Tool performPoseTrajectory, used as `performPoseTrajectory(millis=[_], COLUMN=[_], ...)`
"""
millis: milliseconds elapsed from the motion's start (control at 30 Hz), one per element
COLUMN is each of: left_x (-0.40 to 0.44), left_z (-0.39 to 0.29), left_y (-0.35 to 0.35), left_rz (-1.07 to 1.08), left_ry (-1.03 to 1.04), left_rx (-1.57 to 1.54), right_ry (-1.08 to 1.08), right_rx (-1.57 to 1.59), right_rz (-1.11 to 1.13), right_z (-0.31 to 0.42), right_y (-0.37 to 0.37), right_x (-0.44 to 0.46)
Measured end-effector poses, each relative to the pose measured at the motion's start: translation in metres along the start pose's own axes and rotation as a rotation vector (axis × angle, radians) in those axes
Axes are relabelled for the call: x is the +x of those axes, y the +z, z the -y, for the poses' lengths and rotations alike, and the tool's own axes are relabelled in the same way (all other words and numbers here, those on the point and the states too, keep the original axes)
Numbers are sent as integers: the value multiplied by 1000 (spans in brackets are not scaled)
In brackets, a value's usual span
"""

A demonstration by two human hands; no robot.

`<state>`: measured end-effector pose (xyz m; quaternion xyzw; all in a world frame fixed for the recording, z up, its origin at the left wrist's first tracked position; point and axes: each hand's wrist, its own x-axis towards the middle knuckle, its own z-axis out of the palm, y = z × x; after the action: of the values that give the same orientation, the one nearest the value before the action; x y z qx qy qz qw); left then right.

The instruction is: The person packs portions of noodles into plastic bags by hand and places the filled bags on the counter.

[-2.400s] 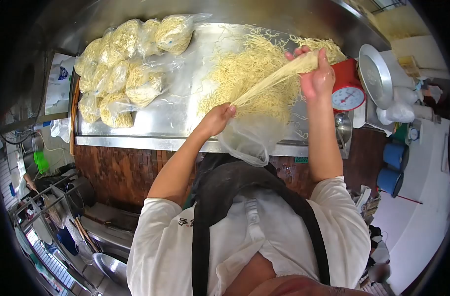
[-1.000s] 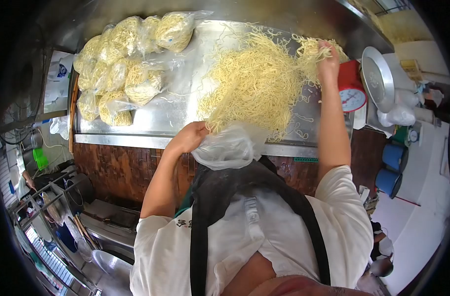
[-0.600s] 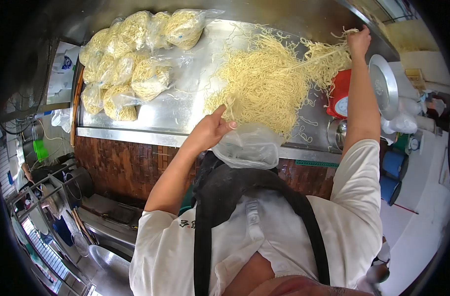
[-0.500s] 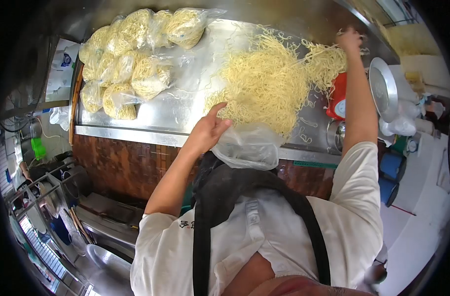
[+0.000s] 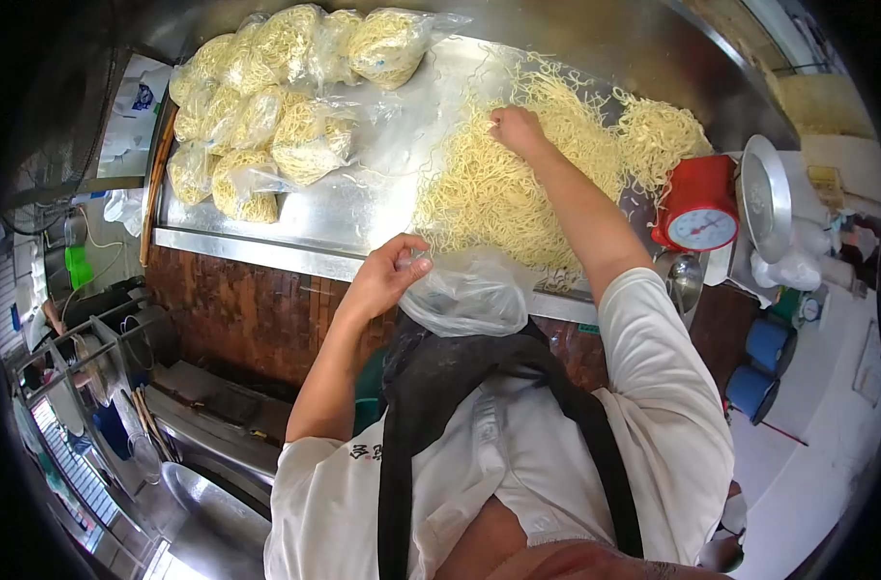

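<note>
A wide pile of loose yellow noodles lies on the steel worktop. My right hand is at the upper part of this pile, its fingers curled down and closed on noodles. Near the worktop's front edge is my left hand, with thumb and bent index finger apart and nothing visible between them. Beside it, a clear plastic bag lies against my apron, below the pile. A smaller heap of noodles rests to the right, by a red dial scale.
Several filled bags of noodles stand at the worktop's left. A round metal pan sits on the right beside the scale, with a metal bowl below. Wooden sticks line the left edge of the steel worktop.
My right hand has come from the far right, beyond the scale, to the main noodle pile. My left index finger has bent towards the thumb. The camera view has shifted slightly.
</note>
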<state>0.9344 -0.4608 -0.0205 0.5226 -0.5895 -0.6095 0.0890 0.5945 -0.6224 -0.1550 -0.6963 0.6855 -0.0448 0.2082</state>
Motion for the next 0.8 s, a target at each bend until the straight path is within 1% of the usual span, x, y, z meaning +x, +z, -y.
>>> performPoseTrajectory(millis=[67, 167, 233, 300, 367, 433, 500, 533, 600, 633, 667, 700, 733, 767, 800], left_x=[-3, -4, -2, -1, -1, -1, -2, -2, -6, -8, -7, -4, -4, -3, -1], left_z=[6, 11, 11, 0, -11, -19, -14, -12, -12, -12, -11, -8, -5, -1, 2], left_y=[2, 4, 3, -1, -6, -12, -14, -15, -16, -17, -17, -16, -14, -13, -11], left_rz=[-4, -4, -7, 56, 126, 202, 167, 146, 87, 67, 46, 23, 2, -20, -43], left_ry=[-4, 25, 18, 4, -23, -61, 66, 129, 136, 135, 131, 127, 118, 154, 190], left_rx=[-35, -79, -59, -60, -53, -39, 29, 61, 99, 120, 171, 224, 276, 265, 255], right_ry=[89, 62, 53, -123, -244, 116, 243, 332, 497, 345, 259, 68, 128, 175, 180], right_rx=[180, 587, 657, 720, 880, 519, 134, -55, -428, -8, -67, -120, -181, -247, -238], right_rz=[23, -254, -417, -636, -775, -769, -927, -898, -822, -638, -477, -409, -238, -62, 20], right_z=[4, 18, 39, 9, 12, -15, -61, -63, -59, -17, -29, -8, 21, 50, 42], right_y=[-12, -59, -119, -147, -203, -252, -260, -249, -223, -214, -154, -106, -87, -68, -46], right_x=[-6, -26, -54, -59, -85, -113, -127, -131, -146, -156, -148, -150, -146, -143, -127])
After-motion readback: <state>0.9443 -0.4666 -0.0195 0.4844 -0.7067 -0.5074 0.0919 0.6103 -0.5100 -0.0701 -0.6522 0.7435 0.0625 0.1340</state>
